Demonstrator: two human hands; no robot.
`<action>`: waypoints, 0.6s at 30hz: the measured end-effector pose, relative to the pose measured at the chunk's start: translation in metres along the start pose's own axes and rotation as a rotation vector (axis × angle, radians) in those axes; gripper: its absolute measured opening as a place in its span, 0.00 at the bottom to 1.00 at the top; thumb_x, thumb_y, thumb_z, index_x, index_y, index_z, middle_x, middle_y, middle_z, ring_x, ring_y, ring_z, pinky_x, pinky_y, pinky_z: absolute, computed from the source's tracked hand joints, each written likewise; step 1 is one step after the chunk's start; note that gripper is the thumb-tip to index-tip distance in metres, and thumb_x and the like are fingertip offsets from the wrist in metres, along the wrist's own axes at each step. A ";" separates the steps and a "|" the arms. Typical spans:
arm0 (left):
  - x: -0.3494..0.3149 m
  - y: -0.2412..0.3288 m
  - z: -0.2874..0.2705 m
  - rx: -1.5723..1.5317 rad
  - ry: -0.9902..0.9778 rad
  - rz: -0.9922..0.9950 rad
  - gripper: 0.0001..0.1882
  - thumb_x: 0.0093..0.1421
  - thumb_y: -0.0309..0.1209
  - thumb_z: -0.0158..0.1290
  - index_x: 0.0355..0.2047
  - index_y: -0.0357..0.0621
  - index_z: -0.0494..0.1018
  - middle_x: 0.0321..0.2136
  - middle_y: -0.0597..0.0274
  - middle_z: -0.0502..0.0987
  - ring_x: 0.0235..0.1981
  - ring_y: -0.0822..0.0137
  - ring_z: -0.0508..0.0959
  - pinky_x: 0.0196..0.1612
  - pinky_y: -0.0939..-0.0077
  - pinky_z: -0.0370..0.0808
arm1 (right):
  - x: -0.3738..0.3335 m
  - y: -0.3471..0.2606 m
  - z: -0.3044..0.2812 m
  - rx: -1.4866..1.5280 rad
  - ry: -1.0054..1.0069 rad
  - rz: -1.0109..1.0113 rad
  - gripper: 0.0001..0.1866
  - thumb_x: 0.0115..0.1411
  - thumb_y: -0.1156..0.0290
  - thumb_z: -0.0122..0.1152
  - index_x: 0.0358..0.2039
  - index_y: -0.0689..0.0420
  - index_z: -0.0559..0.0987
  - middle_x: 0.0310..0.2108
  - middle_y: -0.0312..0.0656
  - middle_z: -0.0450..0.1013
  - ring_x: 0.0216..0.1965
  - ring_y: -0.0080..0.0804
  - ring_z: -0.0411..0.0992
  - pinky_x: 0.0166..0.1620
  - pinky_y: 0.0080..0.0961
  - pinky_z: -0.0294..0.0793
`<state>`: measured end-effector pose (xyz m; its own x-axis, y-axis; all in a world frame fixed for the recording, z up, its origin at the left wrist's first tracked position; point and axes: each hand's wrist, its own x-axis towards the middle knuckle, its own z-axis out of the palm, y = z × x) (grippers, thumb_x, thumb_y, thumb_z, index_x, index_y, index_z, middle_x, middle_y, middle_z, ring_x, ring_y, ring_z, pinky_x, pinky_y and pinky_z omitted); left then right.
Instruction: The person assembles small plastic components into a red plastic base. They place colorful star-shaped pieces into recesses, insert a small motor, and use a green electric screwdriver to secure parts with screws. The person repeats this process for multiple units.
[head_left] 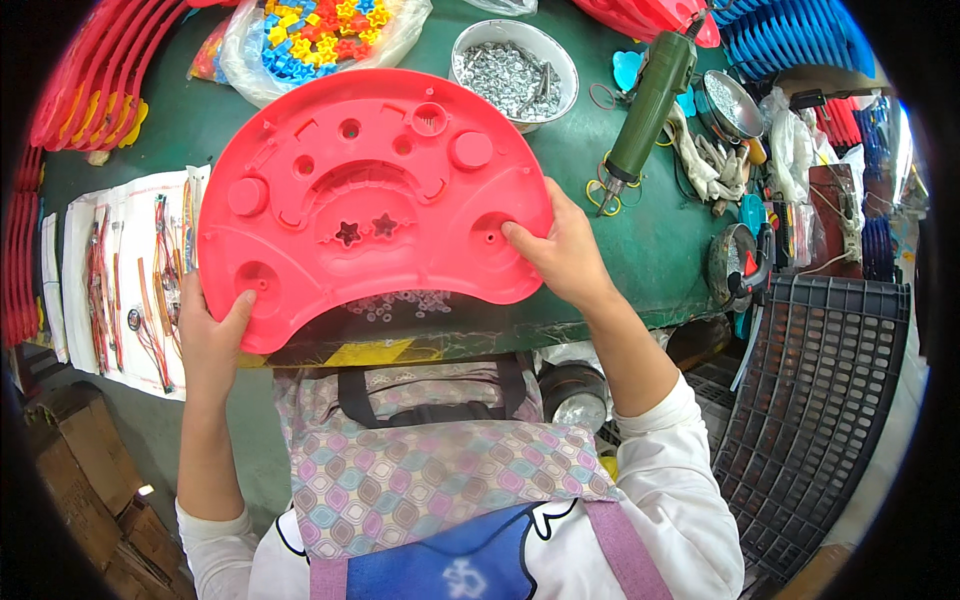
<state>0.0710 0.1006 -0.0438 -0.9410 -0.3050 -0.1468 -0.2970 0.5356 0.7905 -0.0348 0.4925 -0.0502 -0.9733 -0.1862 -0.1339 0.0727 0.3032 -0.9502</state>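
Note:
A large red plastic shell (330, 245), curved like a half moon, is held up over the front of the green table. Its inside faces me, with round posts, holes and two star-shaped cutouts. My left hand (215, 325) grips its lower left end, thumb on the inner face beside a round recess. My right hand (565, 245) grips the right end, thumb pressed near another recess. The fingers of both hands are mostly hidden behind the shell. Small clear washer-like rings (400, 303) lie on the table just below the shell's curved edge.
A white bowl of metal screws (510, 80) and a bag of coloured star pieces (320, 40) stand behind the shell. A green electric screwdriver (645, 115) hangs at right. Wired parts lie on a white sheet (130, 290) at left. A black plastic crate (820, 400) stands right.

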 end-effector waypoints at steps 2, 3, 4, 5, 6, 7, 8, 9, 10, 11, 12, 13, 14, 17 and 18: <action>0.001 -0.002 0.007 0.025 0.040 0.021 0.26 0.59 0.27 0.63 0.55 0.32 0.69 0.48 0.50 0.76 0.48 0.59 0.78 0.54 0.65 0.75 | 0.002 0.000 0.001 -0.060 0.009 -0.022 0.24 0.59 0.77 0.66 0.56 0.66 0.73 0.47 0.53 0.80 0.48 0.37 0.80 0.53 0.33 0.78; 0.002 -0.002 0.008 0.038 0.061 0.033 0.26 0.59 0.27 0.64 0.54 0.32 0.69 0.47 0.50 0.76 0.47 0.58 0.78 0.54 0.64 0.75 | 0.004 0.000 0.001 -0.090 0.014 -0.034 0.24 0.59 0.77 0.66 0.55 0.66 0.73 0.47 0.53 0.80 0.48 0.39 0.80 0.53 0.33 0.78; 0.002 -0.001 0.009 0.069 0.053 0.036 0.25 0.58 0.27 0.64 0.54 0.32 0.69 0.46 0.51 0.76 0.47 0.58 0.78 0.53 0.64 0.75 | 0.006 0.002 -0.002 -0.099 0.004 -0.041 0.24 0.59 0.77 0.66 0.55 0.66 0.73 0.47 0.54 0.80 0.48 0.40 0.81 0.52 0.34 0.78; 0.002 -0.001 0.009 0.100 0.046 0.040 0.25 0.58 0.27 0.64 0.53 0.32 0.70 0.45 0.51 0.76 0.46 0.57 0.78 0.53 0.64 0.75 | 0.009 0.005 -0.005 -0.107 -0.006 -0.049 0.24 0.59 0.77 0.66 0.55 0.66 0.73 0.46 0.54 0.80 0.47 0.41 0.81 0.51 0.34 0.78; 0.002 -0.001 0.008 0.130 0.038 0.043 0.25 0.58 0.27 0.64 0.53 0.32 0.70 0.44 0.52 0.76 0.46 0.57 0.78 0.52 0.64 0.75 | 0.010 0.006 -0.007 -0.115 -0.016 -0.056 0.24 0.59 0.76 0.66 0.55 0.66 0.73 0.46 0.54 0.80 0.47 0.42 0.81 0.51 0.34 0.78; 0.003 -0.001 0.008 0.197 0.055 0.080 0.25 0.58 0.28 0.64 0.53 0.32 0.70 0.44 0.51 0.76 0.46 0.57 0.78 0.52 0.64 0.75 | 0.011 0.005 -0.006 -0.135 -0.008 -0.049 0.24 0.59 0.76 0.66 0.55 0.66 0.73 0.45 0.54 0.80 0.46 0.42 0.81 0.50 0.34 0.79; 0.002 -0.003 0.008 0.263 0.071 0.113 0.25 0.58 0.28 0.64 0.53 0.32 0.70 0.43 0.51 0.76 0.46 0.57 0.78 0.52 0.64 0.75 | 0.011 0.004 -0.006 -0.155 -0.003 -0.041 0.24 0.58 0.76 0.67 0.55 0.66 0.73 0.45 0.54 0.80 0.46 0.42 0.82 0.50 0.34 0.79; 0.001 -0.003 0.009 0.328 0.087 0.147 0.25 0.57 0.28 0.64 0.53 0.32 0.70 0.43 0.51 0.76 0.46 0.57 0.78 0.52 0.64 0.75 | 0.011 0.003 -0.005 -0.176 0.001 -0.032 0.24 0.58 0.76 0.67 0.55 0.66 0.73 0.44 0.55 0.81 0.46 0.42 0.82 0.50 0.35 0.79; 0.000 -0.002 0.009 0.308 0.093 0.121 0.25 0.58 0.27 0.64 0.53 0.32 0.69 0.43 0.50 0.76 0.46 0.56 0.78 0.52 0.64 0.75 | 0.010 0.003 -0.005 -0.200 0.010 -0.028 0.24 0.58 0.76 0.67 0.55 0.66 0.73 0.44 0.54 0.81 0.46 0.41 0.82 0.50 0.34 0.79; -0.002 0.000 0.008 0.294 0.104 0.091 0.25 0.58 0.27 0.63 0.53 0.32 0.69 0.44 0.50 0.77 0.47 0.56 0.78 0.53 0.63 0.75 | 0.010 0.002 -0.001 -0.219 0.013 -0.027 0.25 0.58 0.76 0.67 0.55 0.66 0.73 0.44 0.54 0.81 0.45 0.41 0.82 0.50 0.34 0.79; -0.005 0.002 0.007 0.279 0.116 0.060 0.25 0.58 0.26 0.63 0.53 0.32 0.69 0.44 0.49 0.77 0.47 0.56 0.79 0.53 0.63 0.75 | 0.010 0.002 0.003 -0.237 0.015 -0.026 0.25 0.58 0.76 0.67 0.56 0.66 0.73 0.44 0.54 0.81 0.45 0.40 0.82 0.50 0.34 0.79; -0.004 0.004 0.011 0.186 0.114 0.060 0.24 0.58 0.26 0.62 0.53 0.31 0.69 0.45 0.48 0.78 0.47 0.55 0.79 0.54 0.62 0.75 | 0.007 0.001 0.003 -0.249 0.027 -0.044 0.25 0.58 0.76 0.67 0.56 0.66 0.72 0.44 0.54 0.81 0.45 0.39 0.82 0.50 0.34 0.79; -0.003 0.004 0.010 0.106 0.130 0.051 0.24 0.58 0.25 0.62 0.53 0.31 0.69 0.45 0.47 0.78 0.48 0.54 0.79 0.54 0.61 0.75 | 0.006 -0.002 0.006 -0.246 0.022 -0.071 0.26 0.58 0.76 0.68 0.56 0.66 0.72 0.44 0.54 0.81 0.46 0.38 0.81 0.50 0.33 0.79; 0.003 0.004 0.004 0.044 0.134 0.063 0.24 0.58 0.24 0.60 0.54 0.30 0.69 0.47 0.43 0.79 0.50 0.51 0.80 0.56 0.59 0.75 | 0.003 -0.002 0.012 -0.188 0.017 -0.055 0.26 0.59 0.78 0.67 0.57 0.66 0.72 0.48 0.50 0.80 0.47 0.32 0.79 0.53 0.30 0.77; 0.008 0.005 0.004 0.135 0.147 0.113 0.25 0.58 0.27 0.61 0.54 0.30 0.69 0.46 0.40 0.78 0.50 0.46 0.79 0.57 0.58 0.74 | 0.002 -0.003 0.012 -0.146 0.014 -0.003 0.26 0.59 0.78 0.67 0.57 0.66 0.73 0.48 0.48 0.80 0.47 0.30 0.78 0.53 0.29 0.77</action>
<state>0.0618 0.1037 -0.0435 -0.9385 -0.3434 0.0347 -0.2191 0.6703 0.7090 -0.0345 0.4799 -0.0508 -0.9764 -0.1748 -0.1267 0.0387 0.4360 -0.8991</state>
